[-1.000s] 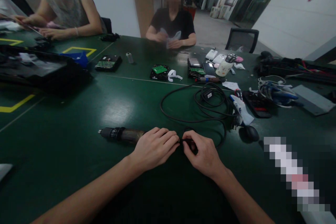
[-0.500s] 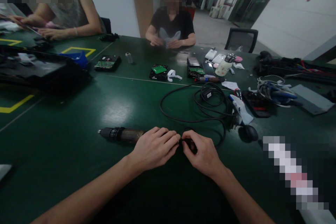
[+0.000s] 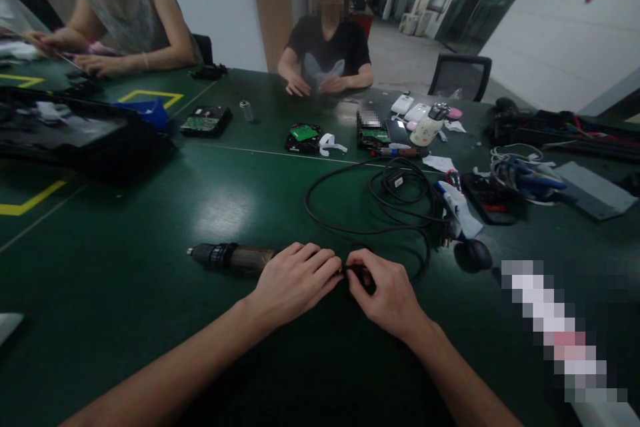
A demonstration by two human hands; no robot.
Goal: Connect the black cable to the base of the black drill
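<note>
An electric screwdriver (image 3: 250, 257) lies on the green table, its black nose and bit pointing left. My left hand (image 3: 297, 283) is wrapped over its rear half, which the fingers hide. Close to the screwdriver's tail end, my right hand (image 3: 383, 287) pinches the end of a black cable (image 3: 367, 232) between thumb and fingertips. The cable end is mostly covered, and whether it touches the screwdriver I cannot tell. From there the cable loops out behind my right hand into a loose coil.
Behind the coil sit hard drives (image 3: 304, 137) with green boards, a second screwdriver (image 3: 397, 152) and a pen cup (image 3: 427, 127). Blue-handled tools (image 3: 530, 177) and a black mouse-like object (image 3: 474, 254) are at right. A black tray (image 3: 70, 133) stands left. Two people sit across the table.
My hands stay nearly in place, with the left fingertips slightly shifted at the screwdriver's tail end. Across the table, one person's hand has opened and moved slightly.
</note>
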